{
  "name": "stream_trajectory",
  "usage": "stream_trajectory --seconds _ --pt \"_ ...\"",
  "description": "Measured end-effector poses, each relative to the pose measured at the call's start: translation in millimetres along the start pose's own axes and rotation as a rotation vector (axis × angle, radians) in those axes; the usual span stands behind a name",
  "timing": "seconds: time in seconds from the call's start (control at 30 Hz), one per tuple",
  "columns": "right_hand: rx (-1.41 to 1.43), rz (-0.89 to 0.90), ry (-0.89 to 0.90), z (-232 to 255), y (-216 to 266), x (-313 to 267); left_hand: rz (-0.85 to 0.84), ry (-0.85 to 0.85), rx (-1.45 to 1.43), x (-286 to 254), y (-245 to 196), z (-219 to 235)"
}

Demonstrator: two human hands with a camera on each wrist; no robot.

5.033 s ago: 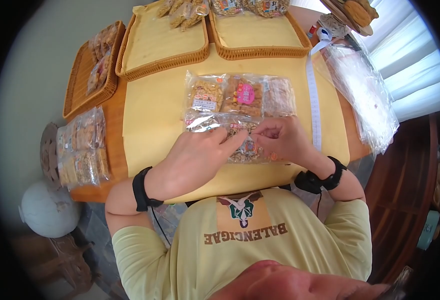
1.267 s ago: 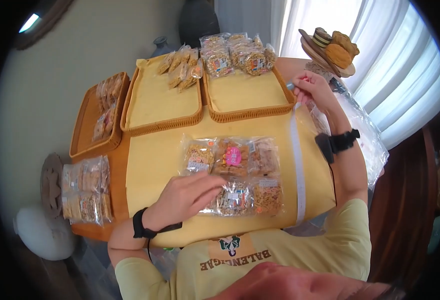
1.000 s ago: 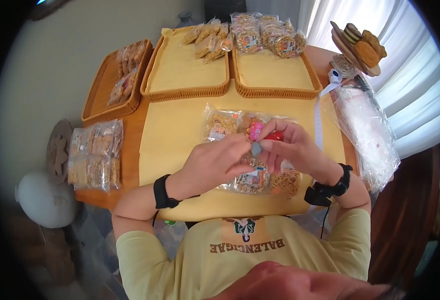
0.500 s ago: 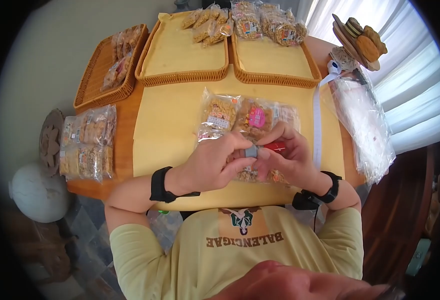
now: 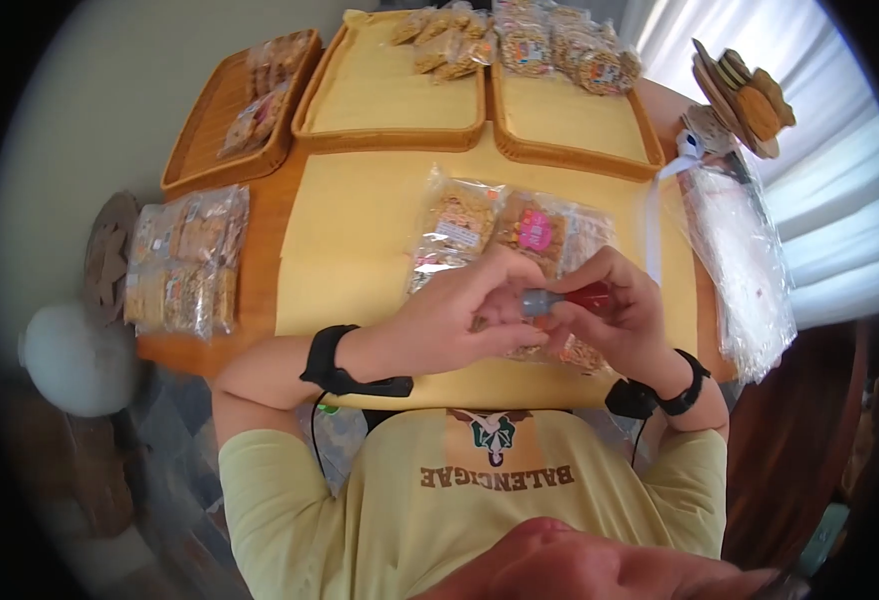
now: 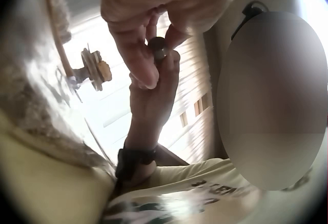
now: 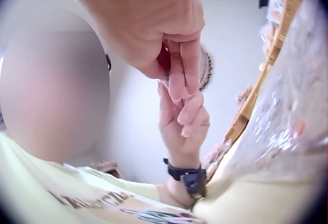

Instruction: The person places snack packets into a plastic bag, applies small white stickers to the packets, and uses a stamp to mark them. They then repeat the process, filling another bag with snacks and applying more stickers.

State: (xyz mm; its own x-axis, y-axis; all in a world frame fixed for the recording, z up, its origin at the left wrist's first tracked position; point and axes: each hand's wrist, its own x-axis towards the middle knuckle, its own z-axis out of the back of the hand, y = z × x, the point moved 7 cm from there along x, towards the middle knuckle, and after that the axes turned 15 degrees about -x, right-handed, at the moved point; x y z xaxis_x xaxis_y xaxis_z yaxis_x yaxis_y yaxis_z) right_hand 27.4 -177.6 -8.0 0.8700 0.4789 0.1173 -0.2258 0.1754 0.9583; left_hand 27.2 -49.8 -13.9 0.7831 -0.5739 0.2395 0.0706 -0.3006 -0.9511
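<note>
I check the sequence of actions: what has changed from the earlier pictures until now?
The right hand fetched a red and grey marker from the far right edge; now both hands hold it, left hand pinching the grey end. The snack packets stayed put.

Setting: a room in a home, used for packing snacks. Evidence: wooden tabletop (image 5: 260, 240) under a yellow cloth (image 5: 360, 230); three wicker trays (image 5: 400, 90) along the far edge, lined in yellow and holding bagged snacks; a group of sealed snack packets (image 5: 505, 225) laid flat at the centre; a further pile of packets (image 5: 185, 260) at the left edge; a stack of empty clear bags (image 5: 745, 260) at the right; white curtains (image 5: 840, 200) over a bright window; plain pale wall; dark wooden furniture beside the table.
</note>
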Motion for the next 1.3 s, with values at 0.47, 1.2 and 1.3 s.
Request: stream_trajectory --seconds 0.47,1.2,1.3 --pt "-0.876 0.909 -0.043 -13 55 -18 0.265 0.161 -0.523 -3 12 -6" --pt "-0.767 0.053 0.13 -5 -20 0 0.325 0.092 0.667 9 15 30" --pt "-0.849 0.176 0.087 -10 -12 3 0.18 0.095 0.699 9 18 31"
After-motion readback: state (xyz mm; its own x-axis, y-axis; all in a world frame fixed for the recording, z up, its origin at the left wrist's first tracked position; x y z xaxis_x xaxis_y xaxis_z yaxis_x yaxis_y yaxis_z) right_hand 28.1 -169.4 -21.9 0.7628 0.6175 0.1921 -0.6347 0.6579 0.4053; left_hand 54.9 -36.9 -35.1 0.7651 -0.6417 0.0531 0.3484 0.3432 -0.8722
